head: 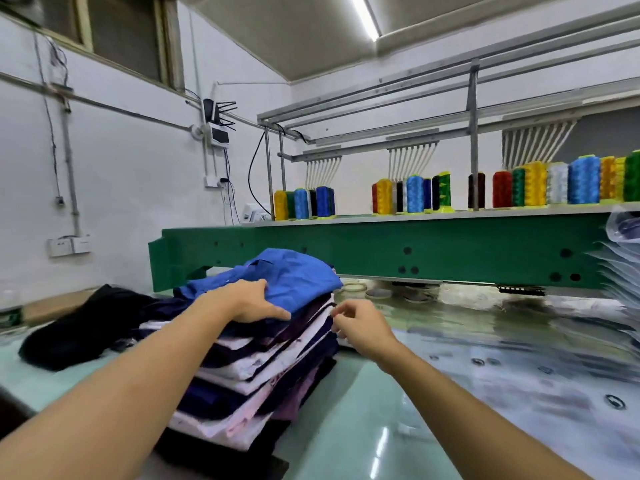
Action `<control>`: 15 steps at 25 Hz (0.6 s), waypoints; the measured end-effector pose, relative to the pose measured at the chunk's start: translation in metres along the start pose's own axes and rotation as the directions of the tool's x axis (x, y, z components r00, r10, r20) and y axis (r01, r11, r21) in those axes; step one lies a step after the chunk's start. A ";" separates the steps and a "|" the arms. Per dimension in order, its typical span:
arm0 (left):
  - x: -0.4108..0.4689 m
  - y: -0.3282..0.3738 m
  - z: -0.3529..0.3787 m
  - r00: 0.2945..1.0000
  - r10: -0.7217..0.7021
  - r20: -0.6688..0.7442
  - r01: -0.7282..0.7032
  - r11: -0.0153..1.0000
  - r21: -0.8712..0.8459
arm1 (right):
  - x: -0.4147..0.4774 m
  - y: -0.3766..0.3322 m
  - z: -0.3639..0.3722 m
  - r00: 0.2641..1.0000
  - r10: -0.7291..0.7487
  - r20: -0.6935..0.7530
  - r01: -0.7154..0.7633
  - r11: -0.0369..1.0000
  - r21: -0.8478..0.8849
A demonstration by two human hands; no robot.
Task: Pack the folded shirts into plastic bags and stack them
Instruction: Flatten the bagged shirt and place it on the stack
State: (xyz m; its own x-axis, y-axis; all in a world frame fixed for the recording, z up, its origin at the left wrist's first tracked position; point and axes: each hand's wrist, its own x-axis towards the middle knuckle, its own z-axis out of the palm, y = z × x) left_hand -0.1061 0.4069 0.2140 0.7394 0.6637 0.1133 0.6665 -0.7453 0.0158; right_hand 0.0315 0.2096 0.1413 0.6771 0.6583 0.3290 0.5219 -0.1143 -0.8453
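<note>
Forearms reach to the stack of folded shirts [263, 368] on the table [346, 427]. The left hand [252, 301] grasps the top blue shirt [294, 275], thumb under its edge. I cannot tell whether the right hand [360, 323], loosely curled beside the stack, pinches anything. The stack leans right, so I judge a one-sided pull could unfold the shirt or drag lower layers off.

Green machine beam [381, 251] across the background; coloured thread cones [415, 194] grouped on the shelf [349, 215] above it. Black router [217, 112] and white socket [67, 245] on the left wall [138, 195].
</note>
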 end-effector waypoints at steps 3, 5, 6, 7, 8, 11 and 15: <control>0.003 -0.009 -0.002 0.994 0.092 -0.051 -0.084 0.988 0.127 | 0.016 -0.017 0.020 0.997 0.029 0.068 -0.045 0.967 0.251; 0.007 -0.009 -0.008 0.962 0.160 -0.221 -0.127 0.979 0.156 | 0.027 -0.027 0.031 0.995 0.041 0.088 -0.071 0.926 0.372; 0.008 -0.011 -0.012 0.944 0.152 -0.294 -0.125 0.986 0.110 | 0.032 -0.031 0.036 0.995 0.049 0.089 -0.081 0.913 0.400; 0.009 -0.014 -0.016 0.930 0.116 -0.350 -0.106 0.993 0.047 | 0.037 -0.034 0.040 0.995 0.058 0.084 -0.088 0.906 0.414; 0.010 -0.017 -0.019 0.919 0.071 -0.388 -0.086 0.996 -0.022 | 0.041 -0.037 0.043 0.995 0.065 0.069 -0.089 0.901 0.424; 0.013 -0.027 -0.031 0.876 -0.013 -0.481 -0.076 0.983 -0.165 | 0.057 -0.049 0.054 0.996 0.090 0.012 -0.083 0.843 0.532; 0.006 -0.016 -0.043 0.856 0.081 -0.510 -0.188 0.969 -0.163 | 0.071 -0.071 0.071 0.959 0.175 0.225 -0.285 0.569 0.772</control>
State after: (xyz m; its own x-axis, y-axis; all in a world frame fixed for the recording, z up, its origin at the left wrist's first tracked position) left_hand -0.1163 0.4197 0.2573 0.6383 0.4755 0.6054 0.4911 -0.8571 0.1555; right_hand 0.0059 0.3170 0.1949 0.6237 0.7783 0.0727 -0.2964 0.3215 -0.8993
